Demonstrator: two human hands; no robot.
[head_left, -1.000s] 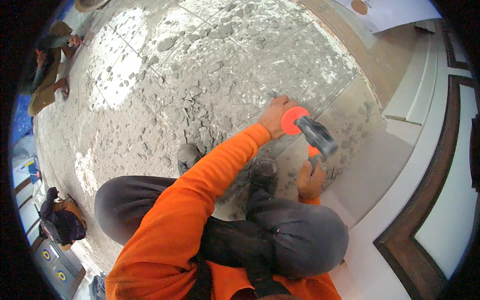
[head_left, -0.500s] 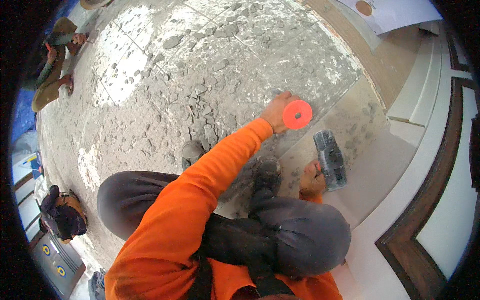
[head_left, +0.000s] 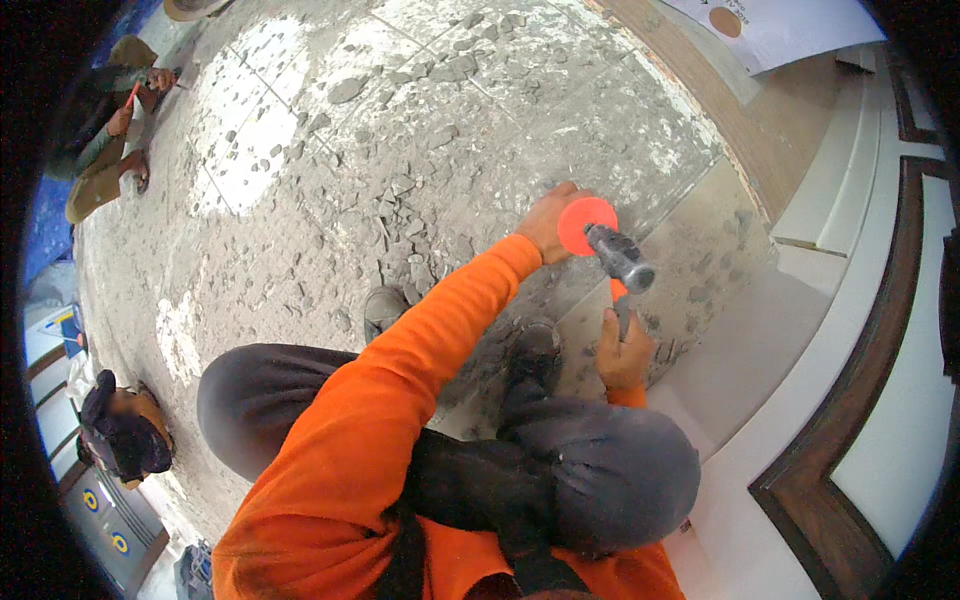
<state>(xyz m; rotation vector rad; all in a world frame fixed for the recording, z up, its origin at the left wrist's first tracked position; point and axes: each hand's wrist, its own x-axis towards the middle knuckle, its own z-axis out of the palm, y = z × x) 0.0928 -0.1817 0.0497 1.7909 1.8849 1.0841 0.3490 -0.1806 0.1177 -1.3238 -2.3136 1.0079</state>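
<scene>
My left hand (head_left: 545, 222) is closed round a chisel whose round red hand guard (head_left: 574, 228) faces up; the guard and my fingers hide most of its shaft. The tip meets the grey, mortar-covered floor, though I cannot see exactly where. In my right hand (head_left: 624, 358) is a club hammer (head_left: 622, 260) with a dark metal head and an orange and grey handle. The far face of its head is at the middle of the red guard, on or just over the chisel's end. Broken grey chips (head_left: 405, 220) lie left of my left hand.
A co-worker (head_left: 100, 130) crouches at the far left, holding a red-handled tool. A person in a dark cap (head_left: 125, 430) is at the lower left. A white wall with brown trim (head_left: 850, 440) runs along the right. A paper sheet (head_left: 790, 30) lies at the top right.
My right hand has swung the hammer up and left, from beside my right knee to the chisel's end. The chisel and my left hand have shifted slightly left.
</scene>
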